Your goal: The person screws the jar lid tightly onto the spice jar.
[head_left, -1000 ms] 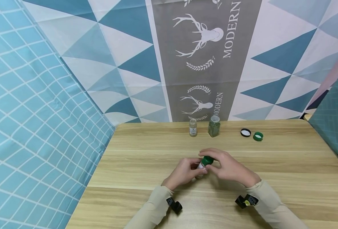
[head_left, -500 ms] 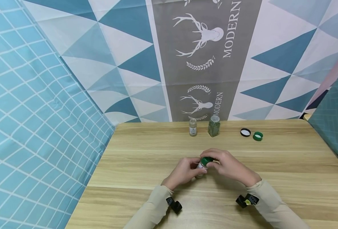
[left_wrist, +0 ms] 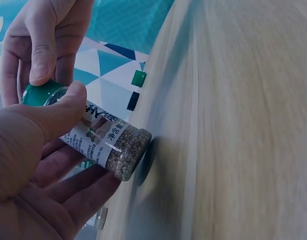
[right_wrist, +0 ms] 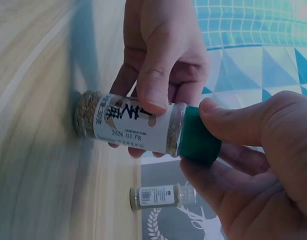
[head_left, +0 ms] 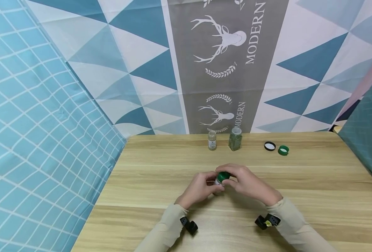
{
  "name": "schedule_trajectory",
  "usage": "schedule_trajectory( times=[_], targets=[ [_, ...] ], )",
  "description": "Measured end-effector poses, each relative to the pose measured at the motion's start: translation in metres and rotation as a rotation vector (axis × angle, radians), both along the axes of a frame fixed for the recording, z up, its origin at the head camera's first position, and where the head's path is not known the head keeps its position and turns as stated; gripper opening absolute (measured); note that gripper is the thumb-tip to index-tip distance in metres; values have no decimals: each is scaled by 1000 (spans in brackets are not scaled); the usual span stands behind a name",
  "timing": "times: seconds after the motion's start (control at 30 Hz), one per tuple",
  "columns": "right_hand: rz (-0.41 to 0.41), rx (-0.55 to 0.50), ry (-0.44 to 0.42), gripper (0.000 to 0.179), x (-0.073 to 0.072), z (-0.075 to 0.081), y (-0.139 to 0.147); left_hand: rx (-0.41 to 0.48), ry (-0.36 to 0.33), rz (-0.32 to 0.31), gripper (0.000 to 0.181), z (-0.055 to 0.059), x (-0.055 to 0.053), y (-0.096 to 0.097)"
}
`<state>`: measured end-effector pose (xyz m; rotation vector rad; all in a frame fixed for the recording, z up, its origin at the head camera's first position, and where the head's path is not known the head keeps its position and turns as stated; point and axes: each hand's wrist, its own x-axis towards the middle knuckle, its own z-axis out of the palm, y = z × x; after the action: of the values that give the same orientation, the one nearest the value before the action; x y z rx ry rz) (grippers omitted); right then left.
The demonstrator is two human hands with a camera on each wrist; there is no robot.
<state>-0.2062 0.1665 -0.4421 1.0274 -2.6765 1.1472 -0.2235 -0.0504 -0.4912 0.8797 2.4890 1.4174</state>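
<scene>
A small clear spice jar [right_wrist: 136,122] with a white label and tan seeds inside is held over the table in front of the person. The left hand [head_left: 196,190] grips its body, thumb on the label side and fingers behind. On its mouth sits a green cap [right_wrist: 199,135], which the right hand [head_left: 249,183] pinches between thumb and fingers. In the left wrist view the jar is tilted, its seed-filled bottom [left_wrist: 128,152] close over the wood. Part of the jar is hidden by the fingers in the head view.
Behind the hands stand an uncapped small labelled jar [head_left: 212,140] and an uncapped jar of green herbs [head_left: 235,139]. To their right lie a black cap [head_left: 270,146] and a green cap [head_left: 283,150]. A patterned cloth [head_left: 148,70] hangs beyond the wooden table [head_left: 142,182].
Both hands and the jar have shifted slightly left. The right hand's fingers have changed position around the green cap, and the jar stands a little more upright.
</scene>
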Motion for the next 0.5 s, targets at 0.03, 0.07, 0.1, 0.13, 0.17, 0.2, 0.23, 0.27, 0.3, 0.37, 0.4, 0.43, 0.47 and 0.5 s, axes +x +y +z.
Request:
schedule_trajectory(
  times=[0.03, 0.07, 0.1, 0.13, 0.17, 0.2, 0.23, 0.27, 0.3, 0.37, 0.4, 0.43, 0.47, 0.5],
  targets=[
    [-5, 0, -7, 41, 0, -1, -1, 4, -9, 4, 32, 0, 0, -1],
    [-10, -4, -21, 44, 1, -1, -2, 9, -17, 8, 32, 0, 0, -2],
    [-16, -12, -40, 46, 1, -2, -3, 16, -25, 11, 32, 0, 0, -3],
    [-19, -21, -57, 48, 1, -3, -4, 18, -28, 17, 32, -1, 0, -4],
    [-22, -33, -80, 50, 1, -4, -4, 16, -26, 24, 32, -1, 0, -5],
    [-21, -48, -99, 52, 1, -6, -4, 17, -26, 31, 32, -1, -1, -6],
    [-24, -66, -130, 53, 1, -8, -4, 17, -30, 39, 32, -1, -1, -6],
    [-27, -79, -152, 53, 0, -10, -3, 15, -29, 44, 33, -1, -1, -7],
    [-29, -93, -169, 53, 0, -12, -3, 14, -29, 48, 34, -1, -1, -8],
    [-31, -109, -192, 52, -1, -16, -2, 12, -32, 50, 35, -1, -1, -9],
    [-32, -113, -196, 52, -2, -19, -1, 14, -33, 49, 35, -1, -1, -10],
    [-36, -113, -199, 51, -3, -22, -1, 12, -33, 49, 36, -1, -1, -11],
    [-37, -114, -202, 51, -4, -25, -1, 14, -31, 48, 36, -1, -2, -12],
    [-36, -119, -213, 51, -5, -27, -1, 15, -32, 48, 36, -1, -2, -12]
  ],
)
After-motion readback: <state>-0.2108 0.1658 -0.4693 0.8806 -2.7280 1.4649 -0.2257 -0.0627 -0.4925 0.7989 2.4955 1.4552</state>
